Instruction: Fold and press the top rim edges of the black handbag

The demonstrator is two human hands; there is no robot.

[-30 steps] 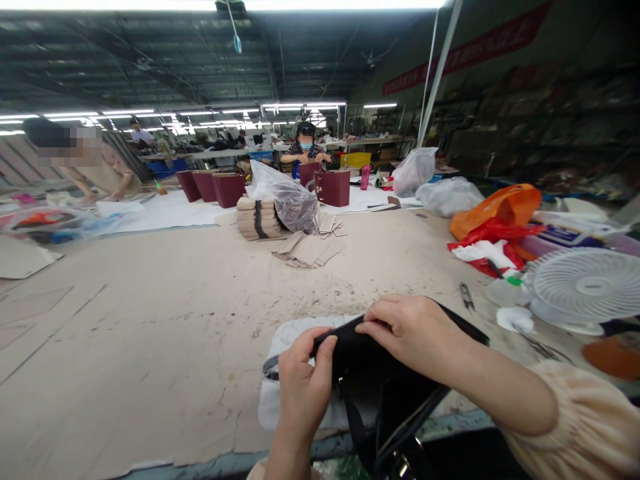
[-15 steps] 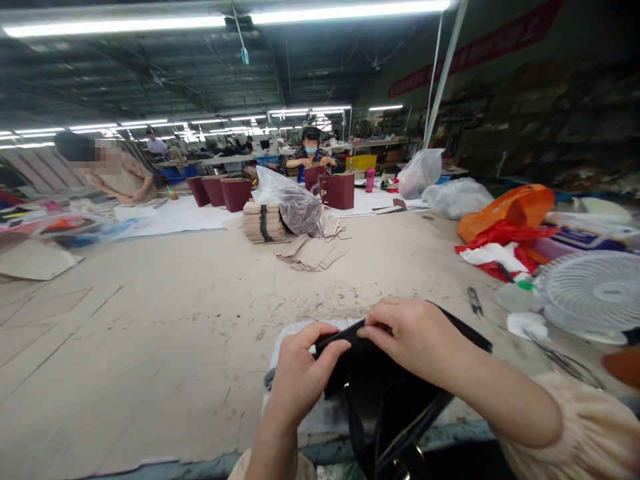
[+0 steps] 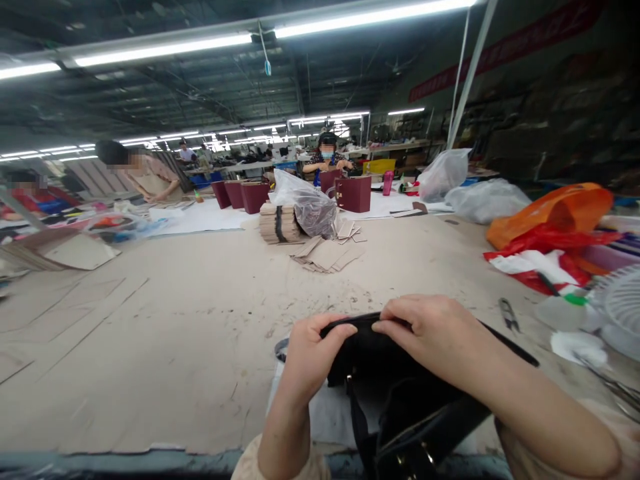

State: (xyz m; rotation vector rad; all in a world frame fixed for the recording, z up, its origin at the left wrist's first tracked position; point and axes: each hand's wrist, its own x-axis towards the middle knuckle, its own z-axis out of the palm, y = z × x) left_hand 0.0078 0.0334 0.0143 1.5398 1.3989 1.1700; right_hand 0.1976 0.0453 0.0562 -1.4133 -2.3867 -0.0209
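A black handbag (image 3: 425, 407) with a strap and gold-coloured metal fittings lies on a white cloth (image 3: 334, 417) at the table's near edge. My left hand (image 3: 313, 360) pinches the left part of its upper edge, thumb on the near side and fingers behind. Just to the right, my right hand (image 3: 425, 327) grips the same edge between thumb and fingers. The two thumb tips are a short gap apart. My right forearm crosses over the bag and hides part of it.
Thread snips (image 3: 509, 315), a white fan (image 3: 620, 310) and an orange bag (image 3: 550, 217) lie to the right. Ahead stand a stack of beige pieces (image 3: 280, 223) and maroon bags (image 3: 354, 193). A co-worker (image 3: 327, 157) sits across; another (image 3: 150, 170) bends at the left.
The view has swung left, so the surroundings sit further right. Both hands keep hold of the handbag's edge, which now looks more level between them.
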